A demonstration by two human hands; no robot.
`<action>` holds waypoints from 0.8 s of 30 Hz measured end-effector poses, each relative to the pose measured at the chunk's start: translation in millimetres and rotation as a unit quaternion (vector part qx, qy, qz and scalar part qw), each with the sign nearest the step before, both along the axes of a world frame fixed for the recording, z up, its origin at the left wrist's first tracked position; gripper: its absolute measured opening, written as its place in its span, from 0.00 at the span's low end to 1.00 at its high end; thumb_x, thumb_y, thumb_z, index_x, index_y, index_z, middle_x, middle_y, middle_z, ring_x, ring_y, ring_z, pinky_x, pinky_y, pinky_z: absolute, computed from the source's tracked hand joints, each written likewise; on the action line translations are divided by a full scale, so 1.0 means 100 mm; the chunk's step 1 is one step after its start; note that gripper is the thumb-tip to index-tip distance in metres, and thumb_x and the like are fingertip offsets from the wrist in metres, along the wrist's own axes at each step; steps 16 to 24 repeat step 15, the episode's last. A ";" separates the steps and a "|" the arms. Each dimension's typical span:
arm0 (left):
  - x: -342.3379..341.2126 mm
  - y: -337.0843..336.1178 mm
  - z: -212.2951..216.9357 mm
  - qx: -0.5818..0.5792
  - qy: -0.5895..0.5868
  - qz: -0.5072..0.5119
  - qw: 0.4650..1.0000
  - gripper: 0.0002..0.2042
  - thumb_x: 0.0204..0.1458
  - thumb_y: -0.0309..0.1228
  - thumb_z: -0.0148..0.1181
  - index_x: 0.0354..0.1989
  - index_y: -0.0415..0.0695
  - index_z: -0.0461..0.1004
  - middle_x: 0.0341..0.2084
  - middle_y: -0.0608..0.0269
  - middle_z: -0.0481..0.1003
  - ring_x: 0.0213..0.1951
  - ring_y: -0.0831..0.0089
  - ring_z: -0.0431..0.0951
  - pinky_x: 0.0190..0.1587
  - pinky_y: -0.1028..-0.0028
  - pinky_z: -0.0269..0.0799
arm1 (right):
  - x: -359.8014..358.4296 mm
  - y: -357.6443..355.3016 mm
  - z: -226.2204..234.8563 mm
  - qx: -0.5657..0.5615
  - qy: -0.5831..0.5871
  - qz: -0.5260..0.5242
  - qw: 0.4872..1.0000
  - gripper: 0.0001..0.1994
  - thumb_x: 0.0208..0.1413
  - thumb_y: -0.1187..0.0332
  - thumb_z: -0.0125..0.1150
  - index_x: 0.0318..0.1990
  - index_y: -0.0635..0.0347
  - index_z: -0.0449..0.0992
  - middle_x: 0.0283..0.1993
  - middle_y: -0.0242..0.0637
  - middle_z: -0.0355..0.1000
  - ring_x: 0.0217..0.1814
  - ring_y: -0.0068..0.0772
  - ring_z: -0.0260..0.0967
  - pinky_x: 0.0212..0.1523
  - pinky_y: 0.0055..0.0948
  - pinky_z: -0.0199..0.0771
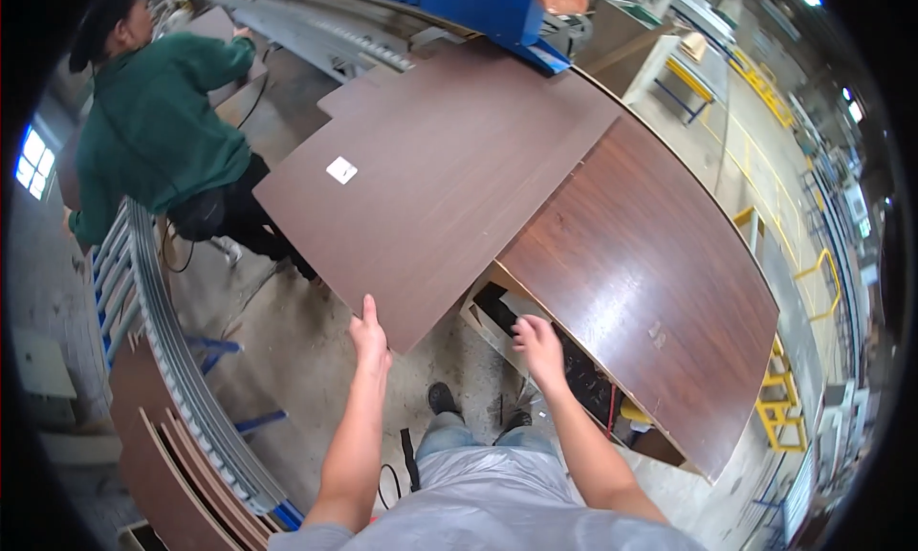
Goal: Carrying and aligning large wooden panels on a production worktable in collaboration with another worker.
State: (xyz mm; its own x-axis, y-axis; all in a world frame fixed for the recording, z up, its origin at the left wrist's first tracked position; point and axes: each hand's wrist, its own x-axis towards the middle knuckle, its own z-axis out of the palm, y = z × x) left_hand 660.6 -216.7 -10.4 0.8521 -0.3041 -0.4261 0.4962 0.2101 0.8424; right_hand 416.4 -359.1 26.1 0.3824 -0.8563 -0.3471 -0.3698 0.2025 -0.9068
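A large dark brown wood-veneer panel (440, 178) with a small white label lies askew on top of a glossy brown panel stack (650, 274). My left hand (369, 336) is flat with its fingers together, touching the near edge of the upper panel close to its corner. My right hand (537, 345) reaches toward the near edge where the upper panel overhangs the stack, fingers curled at the underside; whether it grips is unclear.
A person in a green top (153, 130) stands at the far left by a blue machine (478, 6). A grey roller rack (163, 341) and more stacked boards (172, 474) are at my left. Yellow frames (784, 398) stand at right.
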 end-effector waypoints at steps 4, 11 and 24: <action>-0.40 0.13 -0.02 0.049 -0.015 -0.032 0.998 0.25 0.59 0.41 0.53 0.51 0.27 0.63 0.49 0.50 0.70 0.48 0.68 0.72 0.49 0.70 0.69 | 0.61 -0.02 -0.06 0.307 -0.118 -0.034 0.944 0.27 0.59 0.46 0.52 0.50 0.64 0.69 0.40 0.43 0.73 0.39 0.31 0.71 0.40 0.31 0.74; -0.88 0.75 0.09 0.011 -0.031 -0.062 0.998 0.22 0.60 0.38 0.52 0.55 0.31 0.62 0.51 0.53 0.69 0.49 0.67 0.71 0.51 0.70 0.68 | 0.39 0.63 -0.35 0.244 -0.260 -0.069 0.932 0.21 0.60 0.54 0.54 0.56 0.56 0.67 0.50 0.33 0.72 0.48 0.30 0.71 0.47 0.37 0.74; -1.13 1.15 0.26 -0.023 -0.016 -0.100 0.995 0.26 0.60 0.36 0.53 0.61 0.35 0.55 0.56 0.52 0.65 0.57 0.63 0.67 0.59 0.65 0.63 | 0.00 1.13 -0.26 0.294 -0.258 -0.067 0.918 0.26 0.59 0.55 0.55 0.62 0.52 0.61 0.56 0.31 0.69 0.55 0.31 0.69 0.49 0.39 0.74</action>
